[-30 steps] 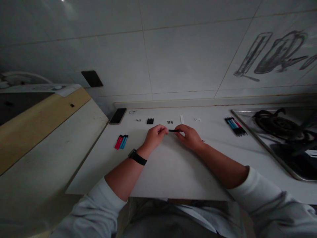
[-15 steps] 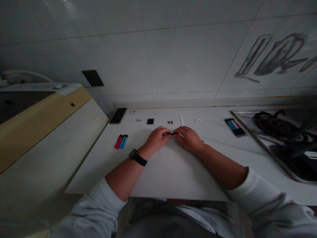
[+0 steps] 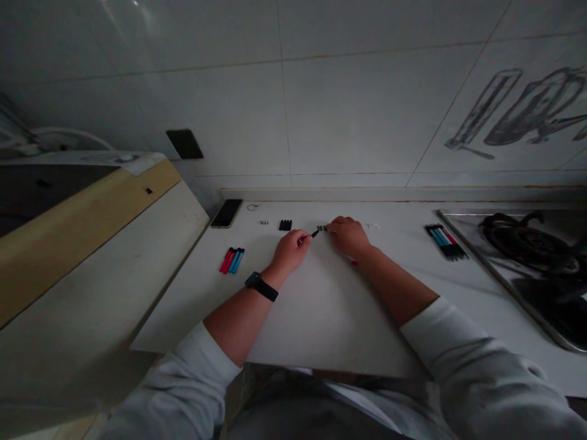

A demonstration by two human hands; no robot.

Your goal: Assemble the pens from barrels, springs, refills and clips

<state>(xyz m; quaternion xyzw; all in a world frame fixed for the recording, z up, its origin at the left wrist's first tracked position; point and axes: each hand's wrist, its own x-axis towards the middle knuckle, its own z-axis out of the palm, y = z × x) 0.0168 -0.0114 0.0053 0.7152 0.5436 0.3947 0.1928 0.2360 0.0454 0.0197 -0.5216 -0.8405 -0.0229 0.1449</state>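
At centre frame, the left hand [image 3: 290, 252] pinches a slim black part [image 3: 314, 234]; the right hand [image 3: 349, 236] touches small dark pieces [image 3: 322, 228], its grip unclear. Seemingly 1 is being picked up, which calls for precise fingertips. Outward lie stubby black tubes [image 3: 285, 225] and slender red and blue pens [image 3: 232, 260] on the smooth white desk [image 3: 312, 305].

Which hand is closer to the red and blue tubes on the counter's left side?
Left. The left hand is right of the tubes; the right hand is farther right, by the small dark pieces.
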